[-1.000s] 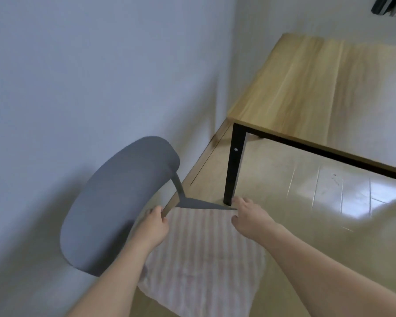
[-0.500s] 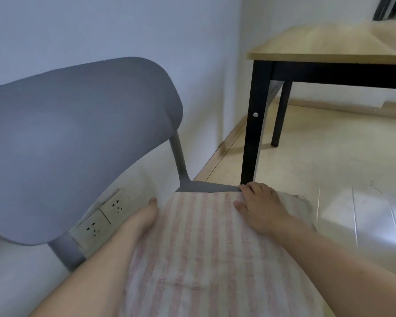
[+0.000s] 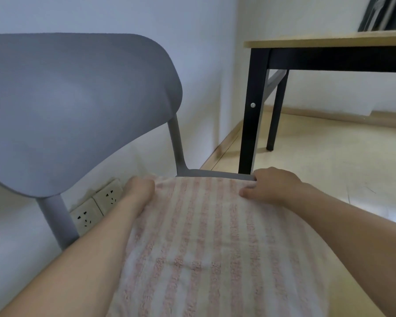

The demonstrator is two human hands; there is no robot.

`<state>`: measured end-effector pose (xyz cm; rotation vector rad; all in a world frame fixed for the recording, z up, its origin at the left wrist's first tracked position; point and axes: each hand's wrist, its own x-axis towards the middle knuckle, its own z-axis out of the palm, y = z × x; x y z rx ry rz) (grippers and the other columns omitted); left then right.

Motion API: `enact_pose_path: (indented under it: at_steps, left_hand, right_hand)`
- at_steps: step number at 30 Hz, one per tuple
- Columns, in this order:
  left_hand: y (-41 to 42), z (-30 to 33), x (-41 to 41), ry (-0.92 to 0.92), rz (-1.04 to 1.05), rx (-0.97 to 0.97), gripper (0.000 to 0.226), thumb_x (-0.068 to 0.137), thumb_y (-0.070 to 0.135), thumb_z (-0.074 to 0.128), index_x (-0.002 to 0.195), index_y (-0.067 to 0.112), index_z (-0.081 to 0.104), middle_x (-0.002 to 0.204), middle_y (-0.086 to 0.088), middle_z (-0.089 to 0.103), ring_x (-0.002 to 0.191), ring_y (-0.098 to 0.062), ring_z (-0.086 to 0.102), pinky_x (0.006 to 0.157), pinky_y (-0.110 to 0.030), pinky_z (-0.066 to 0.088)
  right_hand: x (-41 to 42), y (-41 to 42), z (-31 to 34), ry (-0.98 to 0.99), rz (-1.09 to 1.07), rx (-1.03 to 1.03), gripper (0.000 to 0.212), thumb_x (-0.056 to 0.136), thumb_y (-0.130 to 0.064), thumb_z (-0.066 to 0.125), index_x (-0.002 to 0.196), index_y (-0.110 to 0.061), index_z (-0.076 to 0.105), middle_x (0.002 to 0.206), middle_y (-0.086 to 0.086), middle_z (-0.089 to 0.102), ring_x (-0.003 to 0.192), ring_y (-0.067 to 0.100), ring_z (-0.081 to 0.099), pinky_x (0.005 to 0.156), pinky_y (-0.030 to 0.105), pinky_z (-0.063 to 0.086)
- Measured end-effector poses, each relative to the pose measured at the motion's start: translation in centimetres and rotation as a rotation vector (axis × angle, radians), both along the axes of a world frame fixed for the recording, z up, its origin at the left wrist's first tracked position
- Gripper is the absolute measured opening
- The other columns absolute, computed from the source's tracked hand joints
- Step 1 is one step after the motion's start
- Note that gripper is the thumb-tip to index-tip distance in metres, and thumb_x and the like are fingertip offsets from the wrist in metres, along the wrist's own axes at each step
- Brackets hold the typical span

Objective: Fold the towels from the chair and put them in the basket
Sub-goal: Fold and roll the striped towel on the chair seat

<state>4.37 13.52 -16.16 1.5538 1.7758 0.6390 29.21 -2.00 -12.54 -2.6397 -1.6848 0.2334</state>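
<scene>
No readable text, label, brand, number or sign anywhere in view.
</scene>
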Motion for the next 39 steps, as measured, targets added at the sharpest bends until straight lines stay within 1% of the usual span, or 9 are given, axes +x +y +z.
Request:
enact_pose_path:
  at_steps: [4,9,12,15,19,24,30,36,39]
  left_hand:
    - [-0.6,1.3,0.3,0.047,0.006,0.177,0.028,0.091,0.016,0.042,0.113,0.0,0.05,0.106,-0.019,0.059,0.098,-0.04,0.059,0.076,-0.041,0.049]
    - [-4.0,3.8,0.3,0.158,-0.044,0.417,0.015,0.097,0.021,0.036,0.096,0.01,0.046,0.087,-0.008,0.052,0.077,-0.03,0.051,0.064,-0.035,0.039]
    - [-7.5,6.2,0.7,0.195,-0.249,0.481,0.019,0.094,0.021,0.037,0.075,0.017,0.039,0.072,-0.002,0.048,0.059,-0.017,0.043,0.05,-0.029,0.029]
    - [-12.1,10.1,1.5,0.029,-0.367,0.521,0.032,0.095,0.032,0.04,0.067,0.016,0.037,0.062,0.002,0.047,0.054,-0.018,0.042,0.047,-0.029,0.029]
    - [-19.7,14.3,0.6,-0.275,-0.395,0.459,0.029,0.091,0.028,0.047,0.067,0.013,0.04,0.055,0.004,0.041,0.052,-0.015,0.038,0.049,-0.027,0.034]
    - [-27.8,15.0,-1.5,-0.697,-0.279,0.162,0.015,0.084,0.014,0.051,0.077,0.007,0.062,0.066,-0.004,0.061,0.068,-0.022,0.059,0.066,-0.038,0.051]
    - [-33.1,13.0,-2.1,-0.792,-0.304,0.11,0.023,0.087,0.012,0.054,0.064,0.013,0.058,0.054,0.001,0.054,0.055,-0.013,0.052,0.048,-0.024,0.042]
    - [-33.8,14.0,-3.0,-1.152,-0.441,0.082,0.026,0.073,0.013,0.051,0.09,0.008,0.07,0.102,-0.015,0.059,0.084,-0.031,0.049,0.079,-0.046,0.04]
    - [-33.5,15.1,-3.3,-1.187,-0.511,0.112,0.041,0.068,0.017,0.051,0.101,-0.004,0.065,0.102,-0.018,0.06,0.085,-0.034,0.042,0.078,-0.05,0.035]
  right_hand:
    - [1.3,-1.1,2.6,0.122,-0.126,-0.22,0.057,0.074,-0.06,0.066,0.111,-0.018,0.054,0.099,-0.002,0.058,0.095,0.02,0.057,0.085,0.032,0.049]
    - [2.3,-3.9,4.8,0.115,-0.245,-0.336,0.039,0.08,-0.044,0.067,0.103,-0.015,0.056,0.1,0.003,0.058,0.094,0.025,0.057,0.083,0.031,0.047]
    - [1.2,-6.7,6.9,0.501,-0.374,-0.31,0.035,0.082,-0.038,0.062,0.101,-0.009,0.059,0.1,0.005,0.066,0.091,0.026,0.064,0.086,0.036,0.052]
    - [-2.1,-10.6,9.7,0.944,-0.4,-0.086,0.018,0.079,-0.024,0.048,0.068,-0.01,0.052,0.058,0.004,0.056,0.045,0.018,0.049,0.048,0.021,0.038]
    - [-6.5,-16.8,11.2,1.32,-0.407,0.34,0.017,0.08,-0.005,0.042,0.063,-0.009,0.044,0.05,0.003,0.042,0.034,0.015,0.037,0.035,0.019,0.027]
    - [-9.7,-24.0,11.1,1.531,-0.393,0.685,0.025,0.09,0.008,0.043,0.102,0.005,0.064,0.085,0.016,0.062,0.067,0.021,0.056,0.059,0.03,0.043]
    - [-11.4,-27.7,7.8,1.566,-0.469,0.985,0.022,0.092,-0.001,0.054,0.112,-0.007,0.061,0.1,0.013,0.066,0.076,0.019,0.062,0.058,0.024,0.05]
    - [-11.6,-27.1,8.5,1.429,-0.512,1.158,0.026,0.092,0.005,0.046,0.09,-0.02,0.05,0.089,0.007,0.058,0.07,0.017,0.054,0.057,0.026,0.042]
    - [-11.8,-26.7,9.1,1.483,-0.466,1.214,0.032,0.088,0.013,0.039,0.085,-0.017,0.049,0.079,0.004,0.052,0.067,0.016,0.052,0.058,0.026,0.044]
